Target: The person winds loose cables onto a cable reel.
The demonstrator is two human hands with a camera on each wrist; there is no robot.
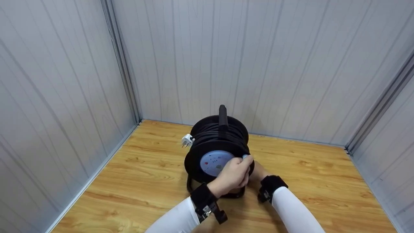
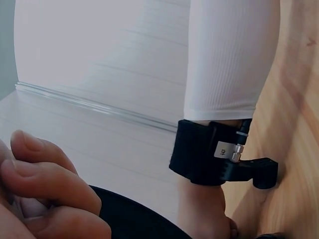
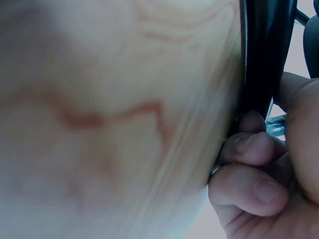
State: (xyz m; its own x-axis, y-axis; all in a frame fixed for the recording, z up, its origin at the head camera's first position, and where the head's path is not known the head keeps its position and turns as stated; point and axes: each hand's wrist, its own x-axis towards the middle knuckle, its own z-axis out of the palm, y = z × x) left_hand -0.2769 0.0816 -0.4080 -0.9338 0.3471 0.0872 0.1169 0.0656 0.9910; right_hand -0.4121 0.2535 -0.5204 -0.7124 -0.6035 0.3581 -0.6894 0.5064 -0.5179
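A black cable reel (image 1: pixel 196 161) stands on the wooden floor, wound with black cord (image 1: pixel 207 136). Its round face (image 1: pixel 212 161) is pale blue-grey with sockets. My left hand (image 1: pixel 230 174) grips the light-coloured crank knob (image 1: pixel 245 156) at the right of this face, thumb uppermost; in the left wrist view its fingers (image 2: pixel 55 186) are curled. Low on the reel's right side is my right hand (image 1: pixel 257 171), mostly hidden behind the flange and left hand. The right wrist view shows its fingers (image 3: pixel 249 189) curled at a black frame bar (image 3: pixel 266 55).
A white three-pin plug (image 1: pixel 187 140) sticks out at the reel's left side. The carrying handle (image 1: pixel 223 116) rises over the top. Pale panel walls (image 1: pixel 194 58) enclose the wooden surface (image 1: pixel 142 181) at the back, left and right.
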